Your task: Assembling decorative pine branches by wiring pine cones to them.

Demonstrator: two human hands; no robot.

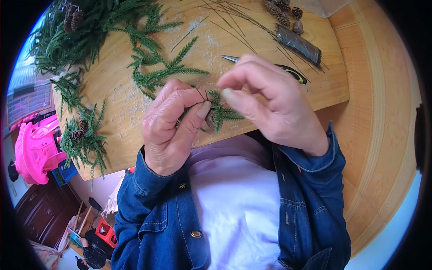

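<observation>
My left hand (173, 121) pinches a green artificial pine sprig (221, 118) at the table's near edge. Against the sprig sits a brown pine cone (210, 119), partly hidden by the thumb. A thin brown wire (202, 94) stands up between the left thumb and index finger. My right hand (270, 96) hovers just right of the sprig, thumb and index finger drawn together in a pinch; anything between them is too small to make out. Partly behind that hand lie pliers, with a metal tip (229, 58) and a black and green handle (294, 74).
A pine garland (166, 72) runs across the wooden table (121, 153) from a pile of greenery (76, 36). Loose wires (231, 20), a dark wrapped bundle (299, 45) and several pine cones (283, 18) lie at the far right. A pink plastic chair (38, 150) stands left.
</observation>
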